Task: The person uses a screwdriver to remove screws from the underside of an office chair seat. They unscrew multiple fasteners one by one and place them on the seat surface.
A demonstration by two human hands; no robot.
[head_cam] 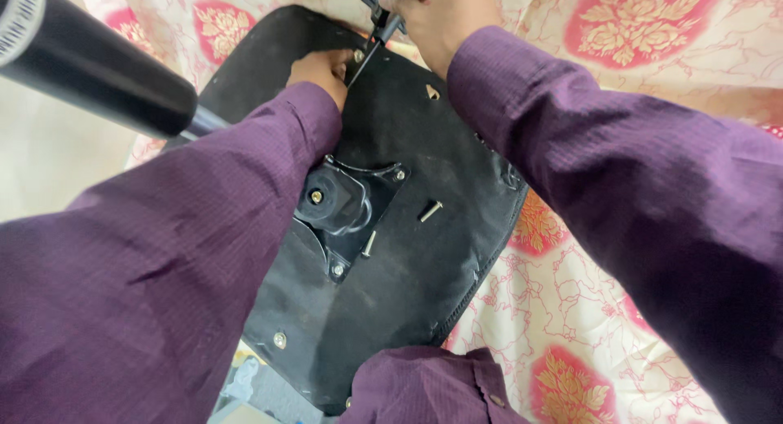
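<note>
Loose bolts [431,211] on seat underside [424,147]

The light is soft, even daylight, seemingly from the upper left, where the pale floor [41,155] is washed almost to white; the floral cloth [636,33] is bright and slightly overexposed at the top; the black seat underside [424,261] stays dark yet keeps its dusty texture, with small glints on the loose bolt [431,211] and the fixed screws; shadows are faint and diffuse, deepest beneath the purple sleeves [163,293]; the sleeves and the black cylinder [90,65] loom large and soft near the edges, stretched by the wide lens; the hands at the top are slightly blurred.
</note>
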